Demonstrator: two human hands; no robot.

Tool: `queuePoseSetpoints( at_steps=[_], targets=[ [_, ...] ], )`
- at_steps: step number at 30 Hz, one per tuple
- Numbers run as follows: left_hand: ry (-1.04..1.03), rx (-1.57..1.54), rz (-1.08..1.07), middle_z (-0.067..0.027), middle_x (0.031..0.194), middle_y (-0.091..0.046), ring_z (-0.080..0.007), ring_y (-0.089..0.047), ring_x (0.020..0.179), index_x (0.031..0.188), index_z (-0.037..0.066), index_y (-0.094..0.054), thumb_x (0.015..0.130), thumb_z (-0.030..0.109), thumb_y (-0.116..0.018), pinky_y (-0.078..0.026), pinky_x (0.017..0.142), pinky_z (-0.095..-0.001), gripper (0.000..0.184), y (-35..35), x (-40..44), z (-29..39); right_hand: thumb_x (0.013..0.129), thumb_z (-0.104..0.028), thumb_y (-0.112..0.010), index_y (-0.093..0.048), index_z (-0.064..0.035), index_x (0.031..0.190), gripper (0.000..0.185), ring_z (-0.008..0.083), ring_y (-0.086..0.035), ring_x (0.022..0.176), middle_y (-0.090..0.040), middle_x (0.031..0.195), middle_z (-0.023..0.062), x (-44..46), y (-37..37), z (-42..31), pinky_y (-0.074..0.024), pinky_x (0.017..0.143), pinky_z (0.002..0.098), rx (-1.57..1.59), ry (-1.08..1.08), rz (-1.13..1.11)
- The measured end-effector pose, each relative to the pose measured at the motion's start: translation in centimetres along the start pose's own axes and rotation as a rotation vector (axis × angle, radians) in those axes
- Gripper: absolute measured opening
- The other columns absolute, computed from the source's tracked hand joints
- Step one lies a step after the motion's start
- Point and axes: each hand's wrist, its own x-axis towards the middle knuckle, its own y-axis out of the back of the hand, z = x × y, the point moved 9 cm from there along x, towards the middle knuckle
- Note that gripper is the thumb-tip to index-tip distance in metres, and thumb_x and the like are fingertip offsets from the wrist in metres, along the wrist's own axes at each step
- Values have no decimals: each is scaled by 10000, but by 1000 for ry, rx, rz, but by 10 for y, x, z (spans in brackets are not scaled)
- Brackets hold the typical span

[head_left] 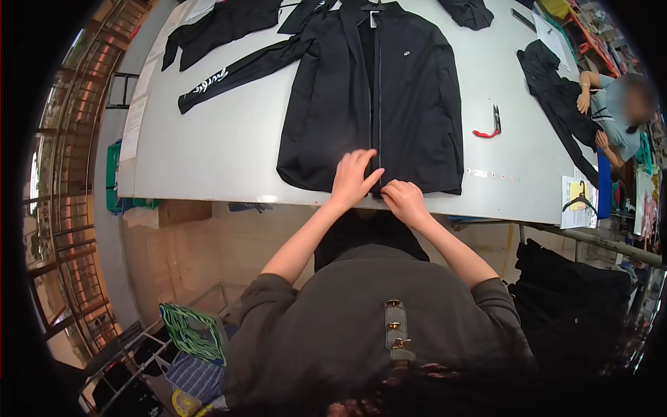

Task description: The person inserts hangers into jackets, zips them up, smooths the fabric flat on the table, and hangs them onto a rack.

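Observation:
A black jacket (417,90) lies spread on the white table (229,146), its front zipper running down the middle and partly parted near the collar. One sleeve stretches to the left and bears white lettering. My left hand (354,177) rests on the lower front beside the zipper, fingers apart. At the bottom hem, just right of the zipper, my right hand (405,201) has its fingers bent together on the cloth edge. Red-handled snips (496,125) lie on the table to the right of the jacket.
More black garments (226,28) lie at the back left. At the right edge a co-worker (615,111) has both hands near another black garment (549,90). A black hanger (579,200) lies at the right corner. Dark cloth (570,299) is piled below right.

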Motion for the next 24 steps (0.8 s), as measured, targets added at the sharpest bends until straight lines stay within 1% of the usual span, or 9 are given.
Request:
queuePoseSetpoints(
  at_steps=[4,9,11,13,15,17,18,23,24],
  targets=[
    [-4,303,17,-69,1315,-557,-272,-550,1001,1306,77,-597,872,376,-708,-438,873,-408,539,-36,2,-10,834,-59,-679,-650,-25,857,51,271,-643,776,-637,831,79,-15,-5,-2,-472,687,381,67,28,-45],
    [69,324,65,-66,1317,-563,-262,-555,965,1299,81,-601,865,407,-716,-439,860,-398,554,-43,-23,3,832,-61,-670,-654,-52,870,42,287,-648,750,-629,836,83,-51,-5,-1,-496,667,412,207,0,-66],
    [108,309,108,-64,1316,-561,-260,-556,970,1304,80,-594,871,397,-717,-437,861,-396,550,-46,-35,6,866,-118,-674,-687,-46,946,108,300,-660,771,-656,884,89,-79,-19,-9,-521,682,409,308,-57,-202],
    [163,81,257,-97,1099,-648,-283,-607,911,1135,55,-660,903,295,-702,-465,819,-397,337,-34,-54,5,873,-156,-678,-709,-51,1013,177,285,-657,751,-674,934,100,-106,-31,-7,-524,679,379,479,-292,-337],
    [248,-141,365,-108,945,-679,-302,-636,838,1015,31,-696,926,258,-677,-481,766,-407,245,-26,-91,-8,925,-216,-656,-661,-37,1210,336,189,-650,730,-695,967,66,-132,-53,21,-517,649,305,704,-601,-390],
    [462,-140,303,-128,766,-664,-325,-650,738,878,5,-696,953,224,-650,-491,691,-415,235,-15,-129,-8,953,-241,-637,-608,-20,1298,412,141,-639,735,-696,989,49,-159,-71,39,-511,641,273,1041,-978,-370],
    [524,-134,267,-130,758,-663,-321,-651,728,875,4,-694,959,240,-645,-490,675,-411,256,-14,-147,-10,992,-245,-597,-507,-21,1407,480,100,-620,749,-690,1100,50,-160,-73,47,-506,649,241,1092,-1039,-347],
    [653,-239,79,-139,751,-663,-312,-661,715,880,1,-689,980,321,-623,-486,630,-395,341,-31,-168,-20,978,-267,-640,-607,-9,1139,306,117,-642,741,-700,1012,75,-141,-78,54,-520,653,258,1261,-1169,-230],
    [639,-287,65,-122,677,-627,-248,-611,602,831,-3,-669,980,350,-619,-456,577,-376,386,-39,-161,-21,971,-262,-654,-606,-3,1115,300,119,-644,734,-702,989,81,-137,-80,54,-523,650,258,1272,-1183,-211]
  ],
)
